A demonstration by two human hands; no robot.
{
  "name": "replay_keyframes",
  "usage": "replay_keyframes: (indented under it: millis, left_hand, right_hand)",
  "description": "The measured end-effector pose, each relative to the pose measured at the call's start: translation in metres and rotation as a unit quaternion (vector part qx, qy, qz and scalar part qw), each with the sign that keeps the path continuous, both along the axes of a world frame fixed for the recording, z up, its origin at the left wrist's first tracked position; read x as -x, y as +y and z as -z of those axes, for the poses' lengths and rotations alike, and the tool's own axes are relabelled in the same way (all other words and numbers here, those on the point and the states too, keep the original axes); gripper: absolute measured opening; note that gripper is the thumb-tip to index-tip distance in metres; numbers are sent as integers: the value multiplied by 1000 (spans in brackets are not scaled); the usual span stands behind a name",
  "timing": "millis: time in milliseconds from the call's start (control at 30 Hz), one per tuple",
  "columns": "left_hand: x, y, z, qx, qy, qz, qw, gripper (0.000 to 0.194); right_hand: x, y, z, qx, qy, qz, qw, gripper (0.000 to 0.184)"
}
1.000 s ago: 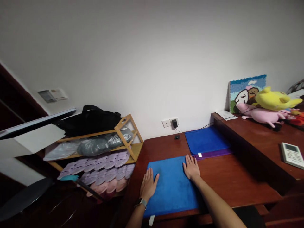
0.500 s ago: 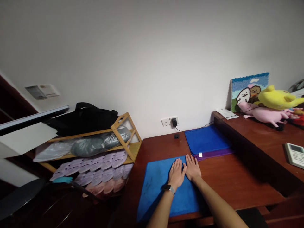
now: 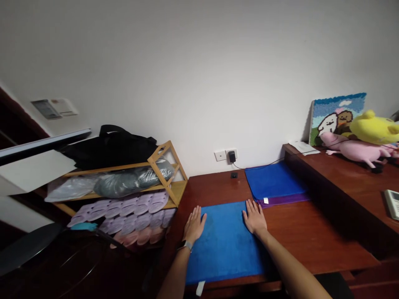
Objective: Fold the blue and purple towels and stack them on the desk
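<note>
A light blue cloth (image 3: 227, 241) lies spread flat on the brown wooden desk (image 3: 305, 236), with a white tag (image 3: 200, 287) at its near left edge. My left hand (image 3: 193, 225) rests flat on the cloth's far left corner, fingers stretched out, a watch on the wrist. At the far right corner, my right hand (image 3: 254, 218) also lies flat with its fingers extended. Neither hand grips anything. Just beyond my right hand is a dark blue folded cloth (image 3: 272, 180), lying over a purple cloth (image 3: 286, 199) that shows along its near edge.
To the left stands a wooden rack (image 3: 177, 193) with a black bag (image 3: 118, 147) and rows of lilac slippers (image 3: 131, 207). A charger (image 3: 232, 156) is plugged into the wall. On the raised right desk are plush toys (image 3: 352, 148), a dog picture (image 3: 338, 118) and a calculator-like device (image 3: 393, 203).
My left hand has moved left across the cloth, from beside my right hand to the far left corner. My right hand stays at the right corner. The view has shifted slightly.
</note>
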State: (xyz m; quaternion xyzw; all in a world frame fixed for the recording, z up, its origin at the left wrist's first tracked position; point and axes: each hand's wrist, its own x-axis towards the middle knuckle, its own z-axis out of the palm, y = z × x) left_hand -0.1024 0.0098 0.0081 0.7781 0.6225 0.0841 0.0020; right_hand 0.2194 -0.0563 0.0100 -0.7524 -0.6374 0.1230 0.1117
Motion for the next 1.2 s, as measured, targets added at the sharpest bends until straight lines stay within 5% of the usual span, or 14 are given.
replay_keyframes:
  millis: [600, 867, 1000, 1200]
  left_hand:
    - [4, 9, 7, 7, 4, -18, 1000, 78]
    - [10, 20, -7, 47, 70, -5, 996, 74]
    - [-28, 5, -20, 1, 74, 19, 997, 75]
    - [-155, -43, -13, -38, -7, 208, 977, 68]
  right_hand:
    - [1, 1, -3, -5, 0, 4, 1000, 71]
    - [0, 1, -4, -10, 9, 0, 1000, 71]
    - [1, 1, -5, -12, 14, -3, 1000, 71]
    - [0, -2, -9, 5, 3, -13, 1000, 68]
